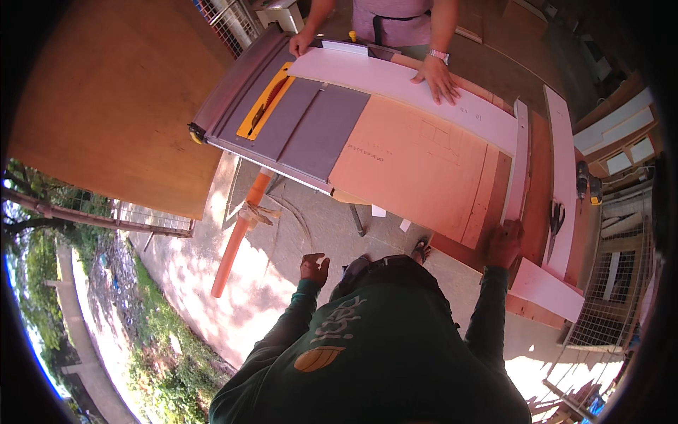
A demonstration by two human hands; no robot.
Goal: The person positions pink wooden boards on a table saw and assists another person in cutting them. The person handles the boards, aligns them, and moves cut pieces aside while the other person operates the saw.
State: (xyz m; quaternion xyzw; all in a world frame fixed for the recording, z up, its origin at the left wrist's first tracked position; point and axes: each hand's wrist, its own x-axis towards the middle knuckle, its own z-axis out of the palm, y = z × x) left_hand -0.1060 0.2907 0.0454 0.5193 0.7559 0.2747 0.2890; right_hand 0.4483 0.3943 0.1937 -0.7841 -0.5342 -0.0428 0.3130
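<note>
My left hand (314, 268) hangs in the air in front of my body, its fingers loosely bent and the thumb apart, with nothing visible in it. At the right, my right hand (506, 244) is closed at the near end of a narrow white strip of board (518, 159). That strip lies across the wooden worktop, against the end of a long white board (402, 88). Another person's hands rest on that long board: one hand (300, 44) at its left end near the saw blade (268, 100), the other (438, 81) pressed flat.
The grey table saw (318, 131) has a yellow insert around the blade. A brown panel (417, 162) with pencil marks adjoins it. Scissors (556, 222) lie on another white board (563, 169), with a drill (583, 180) beyond. An orange pipe (236, 244) slants below the saw.
</note>
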